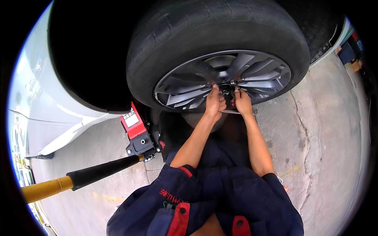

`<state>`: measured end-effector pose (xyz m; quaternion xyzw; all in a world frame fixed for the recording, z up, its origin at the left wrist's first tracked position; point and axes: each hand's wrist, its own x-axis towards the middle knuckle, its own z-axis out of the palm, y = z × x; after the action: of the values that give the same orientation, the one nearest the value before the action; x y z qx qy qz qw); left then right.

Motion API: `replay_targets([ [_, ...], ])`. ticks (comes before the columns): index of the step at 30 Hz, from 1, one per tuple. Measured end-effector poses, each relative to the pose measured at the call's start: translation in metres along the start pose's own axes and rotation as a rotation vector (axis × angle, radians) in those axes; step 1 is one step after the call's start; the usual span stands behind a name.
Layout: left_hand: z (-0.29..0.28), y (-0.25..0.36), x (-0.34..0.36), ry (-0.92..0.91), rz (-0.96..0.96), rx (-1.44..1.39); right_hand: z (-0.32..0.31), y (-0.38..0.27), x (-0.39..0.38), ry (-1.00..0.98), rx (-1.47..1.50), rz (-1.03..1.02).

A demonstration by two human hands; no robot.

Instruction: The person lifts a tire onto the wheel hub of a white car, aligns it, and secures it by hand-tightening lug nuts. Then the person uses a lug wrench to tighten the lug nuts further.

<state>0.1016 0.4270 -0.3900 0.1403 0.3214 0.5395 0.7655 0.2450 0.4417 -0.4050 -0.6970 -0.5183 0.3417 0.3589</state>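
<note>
In front of me stands a car wheel with a black tyre [220, 29] and a grey multi-spoke rim [240, 63], up inside the wheel arch. Both hands are at the middle of the rim, beside the dark hub hole. My left hand [215, 104] is closed, its thumb pointing up against the left of the hub and its other fingers curled. Whatever it grips is hidden. My right hand [242, 101] pinches a small metal lug nut [236, 84] at the right of the hub.
To the left, a red and black floor jack [138, 131] sits by the car, its yellow and black handle [90, 175] slanting toward the lower left. White car bodywork [67, 114] curves down the left side. Cracked concrete floor [315, 129] lies on the right, with boxes [350, 55] beyond.
</note>
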Motion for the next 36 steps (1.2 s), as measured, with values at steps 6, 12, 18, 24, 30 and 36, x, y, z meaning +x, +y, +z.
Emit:
replay_targets([
  [6,0.003,0.002,0.004,-0.048,0.009,-0.021,-0.012,0.026,-0.04,-0.155,-0.441,-0.541],
  [12,0.011,0.0,0.0,0.119,0.038,-0.036,-0.013,0.017,-0.039,-0.12,-0.541,-0.534],
  [18,0.004,-0.001,0.005,-0.042,0.008,-0.019,-0.008,0.034,-0.029,-0.084,-0.538,-0.649],
  [24,-0.004,-0.006,0.005,-0.03,0.043,0.004,-0.003,0.03,-0.029,-0.079,-0.53,-0.637],
  [30,0.015,-0.002,-0.002,0.131,0.062,0.012,-0.012,0.016,-0.041,-0.102,-0.513,-0.476],
  [36,-0.001,-0.007,0.003,-0.068,0.07,-0.074,-0.002,0.045,-0.018,-0.11,-0.456,-0.645],
])
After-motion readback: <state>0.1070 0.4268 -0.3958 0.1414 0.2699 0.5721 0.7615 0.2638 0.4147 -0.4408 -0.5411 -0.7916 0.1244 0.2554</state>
